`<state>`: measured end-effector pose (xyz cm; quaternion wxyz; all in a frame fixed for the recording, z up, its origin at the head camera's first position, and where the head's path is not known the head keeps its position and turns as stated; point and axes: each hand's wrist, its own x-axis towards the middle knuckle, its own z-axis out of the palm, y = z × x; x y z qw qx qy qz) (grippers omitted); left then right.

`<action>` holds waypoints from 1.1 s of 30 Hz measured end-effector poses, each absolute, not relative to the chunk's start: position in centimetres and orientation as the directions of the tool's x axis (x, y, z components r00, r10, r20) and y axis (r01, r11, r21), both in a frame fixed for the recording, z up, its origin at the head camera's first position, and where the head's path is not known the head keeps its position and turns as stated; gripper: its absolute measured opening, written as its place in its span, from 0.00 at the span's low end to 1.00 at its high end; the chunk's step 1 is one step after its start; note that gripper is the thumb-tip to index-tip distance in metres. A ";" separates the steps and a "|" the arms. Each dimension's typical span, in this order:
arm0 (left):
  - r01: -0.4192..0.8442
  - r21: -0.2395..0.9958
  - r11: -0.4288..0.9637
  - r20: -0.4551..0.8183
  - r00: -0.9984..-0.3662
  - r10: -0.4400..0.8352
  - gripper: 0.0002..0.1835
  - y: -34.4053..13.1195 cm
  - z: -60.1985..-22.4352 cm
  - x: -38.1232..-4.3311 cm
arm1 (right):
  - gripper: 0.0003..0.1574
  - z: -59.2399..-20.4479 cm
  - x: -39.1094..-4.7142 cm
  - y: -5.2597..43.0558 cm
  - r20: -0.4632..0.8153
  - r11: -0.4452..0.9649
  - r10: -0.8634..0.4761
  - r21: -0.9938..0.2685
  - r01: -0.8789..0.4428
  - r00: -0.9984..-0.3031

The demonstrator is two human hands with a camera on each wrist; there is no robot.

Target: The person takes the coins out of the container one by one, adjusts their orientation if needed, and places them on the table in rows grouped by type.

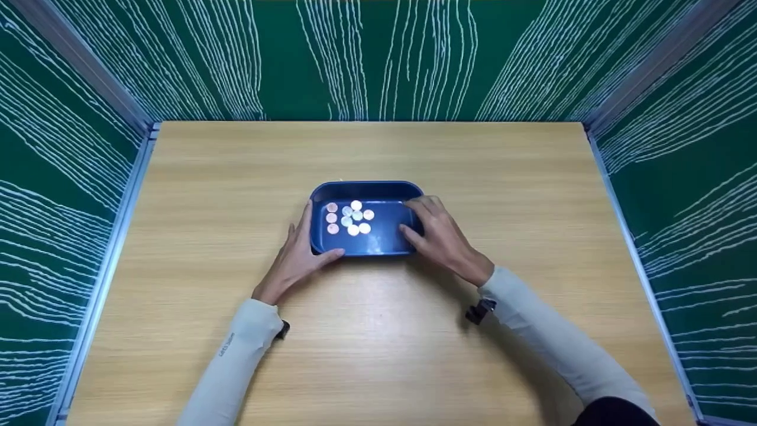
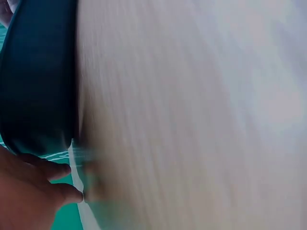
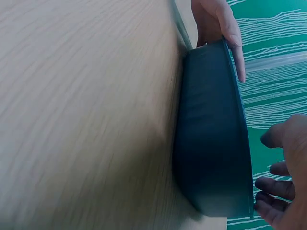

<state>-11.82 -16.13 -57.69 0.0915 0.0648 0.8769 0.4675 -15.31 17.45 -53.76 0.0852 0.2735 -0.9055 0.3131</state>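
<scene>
A dark blue rectangular tray (image 1: 390, 228) with rounded corners stands on the table. Several coins, copper and silver, lie flat in its left half; three copper coins (image 1: 332, 218) form a column at the left, with silver coins (image 1: 347, 221) among the others. My left hand (image 1: 298, 248) rests against the tray's left end, fingers extended along the side and thumb straight at the front rim. Over the right end hangs my right hand (image 1: 440, 234), thumb and fingers apart and loosely bent. In the right wrist view, nothing shows between the right fingers (image 3: 276, 187).
A pale wooden table (image 1: 366, 331) spreads around the tray. Green panels (image 1: 284, 59) with white wavy lines wall off the back and both sides, with metal rails (image 1: 644, 272) along the table's side edges. Dark straps with a device (image 1: 480, 310) sit on the wrists.
</scene>
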 end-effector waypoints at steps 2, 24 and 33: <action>0.034 0.843 0.537 -0.092 -0.974 0.205 0.70 -15.9 -57.8 -11.9 | 0.28 -53.7 -15.5 17.1 0.314 0.642 -0.448 -0.539 -0.545 -0.837; 0.035 0.917 0.398 -0.044 -0.981 0.189 0.70 -15.5 -59.1 -12.1 | 0.27 -53.3 -20.0 13.5 0.017 0.625 -0.571 -0.639 -0.448 -0.821; 0.038 0.944 0.327 -0.016 -0.987 0.161 0.68 -15.4 -59.6 -11.8 | 0.27 -54.1 -21.4 12.2 -0.030 0.625 -0.598 -0.643 -0.442 -0.801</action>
